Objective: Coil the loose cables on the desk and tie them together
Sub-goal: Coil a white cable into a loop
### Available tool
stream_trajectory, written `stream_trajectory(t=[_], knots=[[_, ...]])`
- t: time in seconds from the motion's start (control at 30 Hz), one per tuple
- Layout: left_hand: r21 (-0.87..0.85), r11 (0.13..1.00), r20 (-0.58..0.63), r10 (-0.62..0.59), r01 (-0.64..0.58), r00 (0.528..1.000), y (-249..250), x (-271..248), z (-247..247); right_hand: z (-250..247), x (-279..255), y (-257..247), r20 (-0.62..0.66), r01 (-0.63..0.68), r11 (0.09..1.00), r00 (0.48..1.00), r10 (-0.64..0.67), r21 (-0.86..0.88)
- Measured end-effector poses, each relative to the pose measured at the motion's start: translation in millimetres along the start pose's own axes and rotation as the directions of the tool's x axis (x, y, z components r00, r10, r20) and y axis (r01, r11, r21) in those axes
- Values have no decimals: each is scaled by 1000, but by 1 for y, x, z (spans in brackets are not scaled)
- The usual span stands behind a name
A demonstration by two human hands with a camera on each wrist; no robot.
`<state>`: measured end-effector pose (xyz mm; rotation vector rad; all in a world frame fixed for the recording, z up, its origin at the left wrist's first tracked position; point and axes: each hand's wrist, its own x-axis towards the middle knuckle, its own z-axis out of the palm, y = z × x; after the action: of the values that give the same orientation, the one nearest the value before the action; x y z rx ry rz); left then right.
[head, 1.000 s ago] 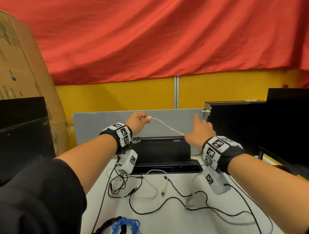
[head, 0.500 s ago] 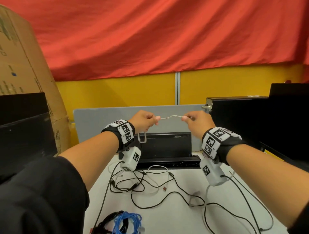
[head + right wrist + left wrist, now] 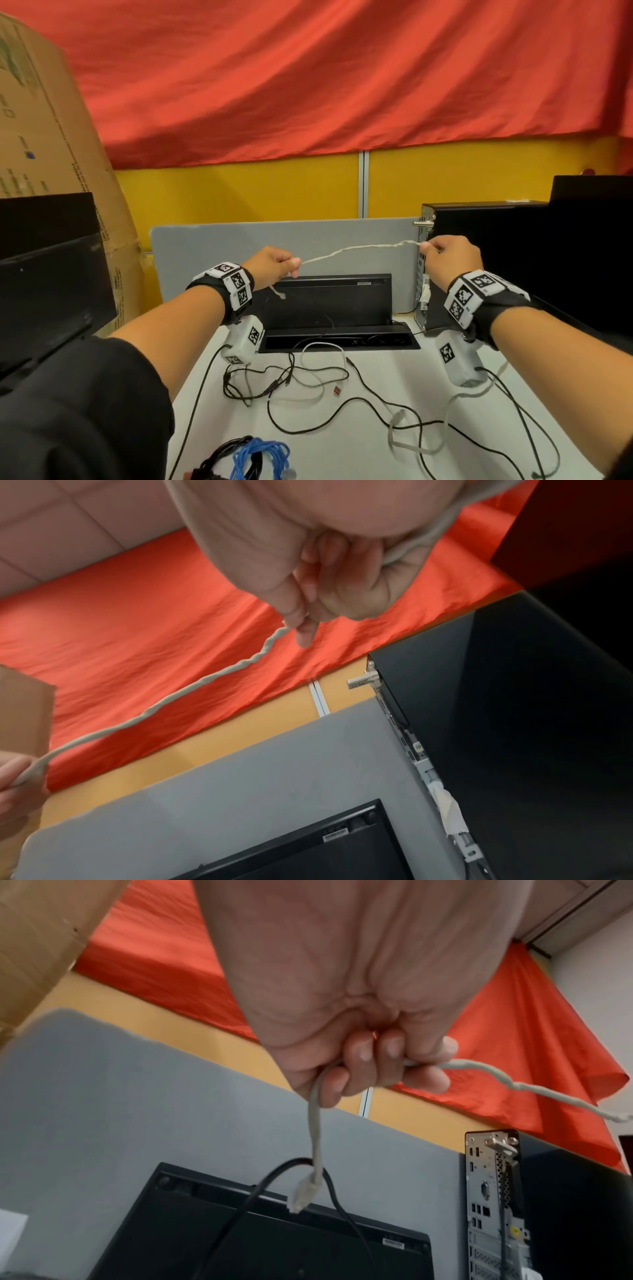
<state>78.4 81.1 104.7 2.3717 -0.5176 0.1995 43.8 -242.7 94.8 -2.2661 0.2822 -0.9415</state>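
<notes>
The left hand point(image 3: 274, 265) is seen curled into a fist around a kinked grey cable point(image 3: 359, 249), and the right hand point(image 3: 448, 255) pinches the same cable between thumb and forefinger; the stretch between them runs across the middle of the head view, rising slightly toward the right.

Only in the left wrist view is the short end made plain: it drops from the bottom of the fist and ends in a pale connector point(image 3: 303, 1194) hanging in front of a black panel point(image 3: 274, 1240). In the head view that end is merely a small pale tail under the hand.

In the right wrist view the cable is shown leaving the pinch toward the lower left of the frame, while a further grey length point(image 3: 445, 528) passes over the palm side at the top right, a detail hidden from the head camera.

Lower in the head view, loose black cables point(image 3: 308, 401) and a white cable point(image 3: 329, 356) are spread on the counter point(image 3: 342, 452). A bundle of blue cable point(image 3: 260, 459) lies at the bottom edge, and a black computer case point(image 3: 486, 260) stands at the right.
</notes>
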Motion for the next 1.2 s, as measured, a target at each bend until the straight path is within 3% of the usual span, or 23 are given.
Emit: stream_trajectory(t=[0.3, 0.7, 0.8, 0.87, 0.93, 1.0, 1.1, 1.2], knots=[[240, 970, 21, -50, 43, 999, -10, 4, 6, -3, 0, -1, -155, 71, 996, 986, -61, 62], [268, 957, 79, -139, 113, 987, -18, 3, 13, -6, 3, 8, -236, 90, 991, 970, -66, 95], [202, 976, 65, -98, 83, 993, -18, 3, 12, -2, 4, 12, -230, 73, 993, 972, -50, 91], [47, 998, 30, -42, 41, 999, -15, 4, 9, -2, 6, 18, -212, 24, 996, 977, -6, 81], [-163, 987, -61, -13, 3, 998, -11, 4, 6, -2, 8, 26, -152, -22, 998, 988, 30, 57], [-225, 974, -179, -23, -18, 984, -7, 5, 0, -2, 6, 33, -95, -22, 1000, 995, 24, 22], [-63, 998, -198, 10, -23, 980, -3, 6, -5, -3, 4, 38, -88, -25, 1000, 996, 25, -1], [266, 961, -20, 88, -79, 996, -3, 3, -8, -8, 5, 39, -135, -36, 999, 990, 37, 7]])
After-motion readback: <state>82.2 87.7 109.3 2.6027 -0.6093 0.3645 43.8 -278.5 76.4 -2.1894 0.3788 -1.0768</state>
